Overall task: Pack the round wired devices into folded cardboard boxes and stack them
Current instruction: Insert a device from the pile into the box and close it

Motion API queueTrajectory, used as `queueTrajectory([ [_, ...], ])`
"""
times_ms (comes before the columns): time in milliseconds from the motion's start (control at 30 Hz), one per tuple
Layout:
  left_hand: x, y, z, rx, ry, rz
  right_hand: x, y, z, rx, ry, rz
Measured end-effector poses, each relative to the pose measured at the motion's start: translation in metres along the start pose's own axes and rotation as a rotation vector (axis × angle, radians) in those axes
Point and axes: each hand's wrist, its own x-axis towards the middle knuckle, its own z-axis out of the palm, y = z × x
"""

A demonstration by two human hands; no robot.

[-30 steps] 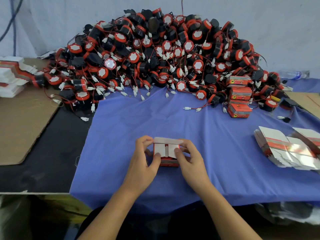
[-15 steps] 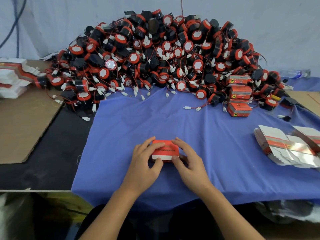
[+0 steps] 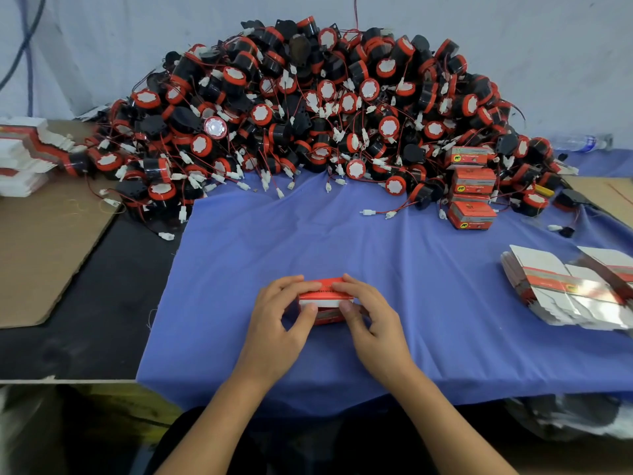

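Here, left hand (image 3: pixel 274 323), right hand (image 3: pixel 375 320) gripping box (image 3: pixel 325 296) near cloth edge (image 3: pixel 274 389)

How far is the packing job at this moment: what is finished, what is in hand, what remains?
Done: a few closed red boxes stacked at the right edge of the heap of round wired devices. In hand: the left hand and right hand grip one red box on the blue cloth, thumbs on its front flap. Left: almost everything; that heap is unpacked, and flat boxes wait at the right.
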Motion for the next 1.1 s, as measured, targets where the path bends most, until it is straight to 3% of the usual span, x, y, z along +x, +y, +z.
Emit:
queueTrajectory([
  [500,-0.006,0.003,0.009,0.244,0.084,0.099,-0.003,0.0,0.001,-0.085,0.06,0.016],
  [600,-0.012,0.001,0.013,0.382,0.107,0.2,-0.007,-0.001,0.003,-0.201,0.037,-0.002],
  [833,-0.021,-0.002,0.013,0.658,0.074,0.321,-0.021,-0.005,0.003,-0.656,-0.043,-0.241],
  [1000,-0.021,0.002,0.011,0.464,-0.012,0.176,-0.03,-0.007,0.0,-0.574,-0.177,-0.078],
  [1100,-0.012,0.006,0.008,0.257,0.028,0.089,-0.029,-0.007,-0.002,-0.424,-0.089,0.02],
])
